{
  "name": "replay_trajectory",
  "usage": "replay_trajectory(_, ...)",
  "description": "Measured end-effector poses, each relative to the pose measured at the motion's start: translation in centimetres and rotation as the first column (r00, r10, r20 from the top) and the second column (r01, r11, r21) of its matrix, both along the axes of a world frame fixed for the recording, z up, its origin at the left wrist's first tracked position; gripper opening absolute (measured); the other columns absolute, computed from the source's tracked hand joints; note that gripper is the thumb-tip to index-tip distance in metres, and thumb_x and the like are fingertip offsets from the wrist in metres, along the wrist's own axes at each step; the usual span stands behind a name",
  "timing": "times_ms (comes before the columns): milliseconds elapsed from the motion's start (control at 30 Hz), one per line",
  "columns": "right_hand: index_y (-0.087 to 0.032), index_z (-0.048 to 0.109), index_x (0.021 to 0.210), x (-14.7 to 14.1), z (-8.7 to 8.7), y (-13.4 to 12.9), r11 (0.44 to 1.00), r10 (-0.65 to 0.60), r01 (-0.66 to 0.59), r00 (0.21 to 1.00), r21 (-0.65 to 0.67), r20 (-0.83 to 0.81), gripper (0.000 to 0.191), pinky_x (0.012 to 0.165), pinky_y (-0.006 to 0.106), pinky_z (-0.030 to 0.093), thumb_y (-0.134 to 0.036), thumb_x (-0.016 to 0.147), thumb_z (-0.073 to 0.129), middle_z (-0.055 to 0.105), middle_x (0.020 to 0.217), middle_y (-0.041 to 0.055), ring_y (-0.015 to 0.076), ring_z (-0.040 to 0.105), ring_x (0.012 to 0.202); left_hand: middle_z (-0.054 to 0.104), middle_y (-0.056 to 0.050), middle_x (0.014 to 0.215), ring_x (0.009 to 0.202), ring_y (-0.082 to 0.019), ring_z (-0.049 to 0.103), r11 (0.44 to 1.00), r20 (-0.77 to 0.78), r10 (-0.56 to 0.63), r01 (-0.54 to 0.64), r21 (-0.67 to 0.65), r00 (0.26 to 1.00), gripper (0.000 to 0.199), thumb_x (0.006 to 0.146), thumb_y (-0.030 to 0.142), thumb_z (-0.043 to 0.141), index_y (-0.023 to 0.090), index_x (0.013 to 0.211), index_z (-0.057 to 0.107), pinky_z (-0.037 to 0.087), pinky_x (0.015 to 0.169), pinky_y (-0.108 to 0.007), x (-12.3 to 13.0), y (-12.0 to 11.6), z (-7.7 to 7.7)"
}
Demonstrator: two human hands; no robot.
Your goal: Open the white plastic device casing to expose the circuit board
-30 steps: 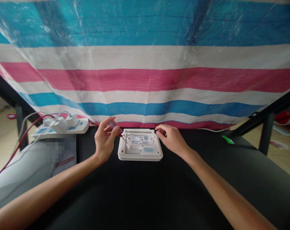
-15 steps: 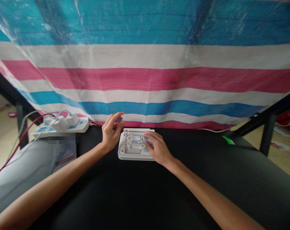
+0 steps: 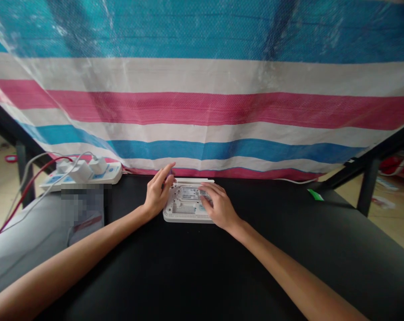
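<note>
A white plastic device (image 3: pixel 188 215) lies on the black table, its underside with vent holes and a label facing up. My right hand (image 3: pixel 219 206) holds its right part, fingers curved over the surface. At the device's upper left corner is my left hand (image 3: pixel 158 191), with thumb and fingers closed round a small purple tool (image 3: pixel 169 174). Most of that tool is hidden behind the fingers, and its tip cannot be made out.
A white power strip (image 3: pixel 113 173) with chargers and red and white cables sits at the back left, beside a grey pouch (image 3: pixel 84 225). A green scrap (image 3: pixel 315 195) lies on the right. Striped plastic sheeting (image 3: pixel 202 107) hangs behind the table (image 3: pixel 195 272).
My left hand has turned and lowered slightly, covering more of the purple tool. My right hand stays on the device. The whole view has shifted a little.
</note>
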State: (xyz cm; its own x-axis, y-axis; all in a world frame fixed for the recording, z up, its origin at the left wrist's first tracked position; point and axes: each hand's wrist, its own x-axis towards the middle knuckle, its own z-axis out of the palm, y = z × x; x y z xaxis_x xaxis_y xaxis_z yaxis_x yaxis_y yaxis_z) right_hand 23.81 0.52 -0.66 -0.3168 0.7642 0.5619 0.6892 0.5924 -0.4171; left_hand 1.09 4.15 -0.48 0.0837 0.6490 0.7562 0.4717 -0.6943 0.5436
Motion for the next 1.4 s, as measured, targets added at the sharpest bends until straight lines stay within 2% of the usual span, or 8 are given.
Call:
replay_trajectory(100, -0.013, 0.067, 0.108, 0.0, -0.1, 0.0, 1.0, -0.005, 0.005, 1.0, 0.004, -0.009, 0.023, 0.104, 0.048, 0.046, -0.018, 0.09, 0.054, 0.068, 0.119, 0.0159, 0.0283, 0.061, 0.115, 0.068, -0.002, 0.084, 0.071, -0.011, 0.064, 1.0, 0.008, -0.004, 0.004, -0.01, 1.0, 0.035, 0.1, 0.024, 0.045, 0.022, 0.134, 0.055, 0.055, 0.075, -0.025, -0.1, 0.0, -0.1)
replay_trajectory(267, -0.014, 0.067, 0.107, 0.0, -0.1, 0.0, 1.0, -0.005, 0.005, 1.0, 0.009, -0.018, 0.022, 0.104, 0.048, 0.046, -0.018, 0.089, 0.055, 0.069, 0.118, 0.0157, 0.0279, 0.062, 0.114, 0.068, -0.002, 0.092, 0.072, -0.01, 0.067, 0.999, 0.048, -0.044, 0.045, -0.024, 0.998, 0.028, 0.099, 0.025, 0.05, 0.022, 0.125, 0.06, 0.055, 0.069, -0.022, -0.1, 0.0, 0.2)
replay_trajectory(533, -0.016, 0.067, 0.108, 0.0, 0.1, -0.1, 1.0, -0.008, 0.008, 1.0, -0.001, -0.019, 0.023, 0.104, 0.048, 0.046, -0.017, 0.089, 0.055, 0.069, 0.118, 0.0141, 0.0267, 0.061, 0.115, 0.064, -0.001, 0.092, 0.073, -0.01, 0.064, 0.998, 0.036, 0.046, -0.044, -0.051, 0.998, 0.025, 0.092, 0.032, 0.063, 0.023, 0.115, 0.066, 0.056, 0.069, -0.021, -0.2, 0.3, 1.1)
replay_trajectory(667, -0.016, 0.067, 0.106, 0.1, 0.3, -0.1, 0.999, 0.016, -0.017, 0.998, -0.028, -0.053, 0.022, 0.104, 0.047, 0.047, -0.018, 0.088, 0.055, 0.068, 0.117, 0.0149, 0.0265, 0.061, 0.114, 0.067, -0.002, 0.091, 0.072, -0.011, 0.065, 0.998, 0.03, 0.039, -0.038, -0.058, 0.999, 0.028, 0.097, 0.029, 0.055, 0.022, 0.122, 0.064, 0.055, 0.068, -0.022, -0.1, -0.3, 1.8)
replay_trajectory(800, -0.016, 0.067, 0.106, -0.1, 0.4, -0.2, 0.998, 0.027, -0.031, 0.997, -0.054, -0.076, 0.021, 0.104, 0.046, 0.048, -0.018, 0.088, 0.055, 0.068, 0.115, 0.0147, 0.0263, 0.06, 0.114, 0.071, -0.005, 0.104, 0.086, -0.013, 0.067, 0.999, 0.036, 0.05, -0.051, 0.008, 0.998, 0.028, 0.098, 0.024, 0.049, 0.022, 0.12, 0.067, 0.056, 0.074, -0.024, 0.0, -0.9, 2.5)
replay_trajectory(1067, -0.017, 0.066, 0.105, -0.7, 0.2, -0.5, 0.999, 0.018, -0.021, 0.995, -0.031, -0.096, 0.022, 0.104, 0.047, 0.047, -0.015, 0.087, 0.055, 0.068, 0.115, 0.0142, 0.0264, 0.06, 0.114, 0.06, 0.0, 0.089, 0.076, -0.011, 0.062, 0.995, 0.136, 0.099, -0.095, -0.036, 0.986, 0.02, 0.085, 0.03, 0.071, 0.023, 0.103, 0.073, 0.056, 0.061, -0.019, -0.4, -0.1, 2.6)
replay_trajectory(1267, -0.014, 0.067, 0.103, -0.7, 0.4, -0.4, 1.0, 0.015, -0.016, 0.996, -0.019, -0.085, 0.02, 0.104, 0.045, 0.048, -0.016, 0.086, 0.055, 0.068, 0.113, 0.016, 0.0268, 0.061, 0.113, 0.068, -0.006, 0.11, 0.087, -0.013, 0.067, 0.996, 0.082, 0.03, -0.022, -0.088, 0.996, 0.025, 0.097, 0.029, 0.053, 0.021, 0.115, 0.068, 0.058, 0.072, -0.022, -0.4, -0.4, 2.8)
replay_trajectory(1400, -0.017, 0.066, 0.104, -0.6, 0.4, -0.4, 0.999, 0.015, -0.018, 0.997, -0.032, -0.081, 0.021, 0.103, 0.048, 0.048, -0.018, 0.086, 0.055, 0.068, 0.113, 0.0141, 0.0272, 0.061, 0.112, 0.069, -0.004, 0.098, 0.075, -0.011, 0.066, 0.993, 0.083, 0.024, -0.015, -0.115, 0.996, 0.029, 0.095, 0.029, 0.055, 0.021, 0.121, 0.066, 0.057, 0.064, -0.02, -0.5, -0.5, 2.4)
